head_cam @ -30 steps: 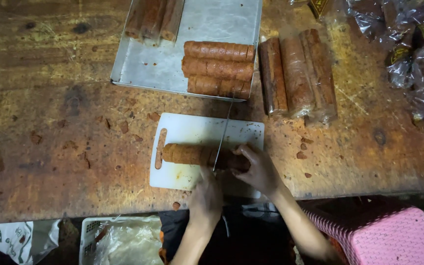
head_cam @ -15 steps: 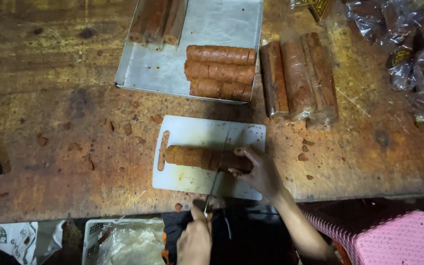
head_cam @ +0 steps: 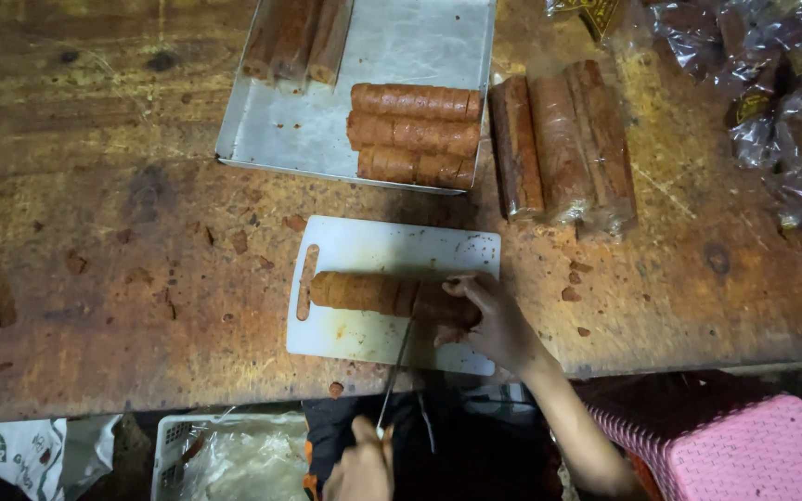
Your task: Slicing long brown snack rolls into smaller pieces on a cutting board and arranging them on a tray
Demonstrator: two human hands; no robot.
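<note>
A long brown roll point(head_cam: 364, 292) lies across a white cutting board point(head_cam: 373, 250) on a worn wooden table. My right hand point(head_cam: 494, 320) presses down on the roll's right end, where cut slices show. My left hand point(head_cam: 364, 464) sits low, below the table's near edge, closed on the handle of a thin knife point(head_cam: 396, 376). The blade runs up over the board's near edge, its tip close to the roll, just left of my right hand.
Behind the board, a metal tray point(head_cam: 299, 139) holds sliced brown rolls point(head_cam: 415, 134) and more at its far end. Plastic-wrapped rolls point(head_cam: 559, 144) lie right of it, filled bags point(head_cam: 782, 102) at far right. A pink basket point(head_cam: 754, 455) and a white crate point(head_cam: 225, 459) sit below.
My left hand has drawn the knife back toward me, from standing across the roll to below the table's edge. My right hand stays on the roll.
</note>
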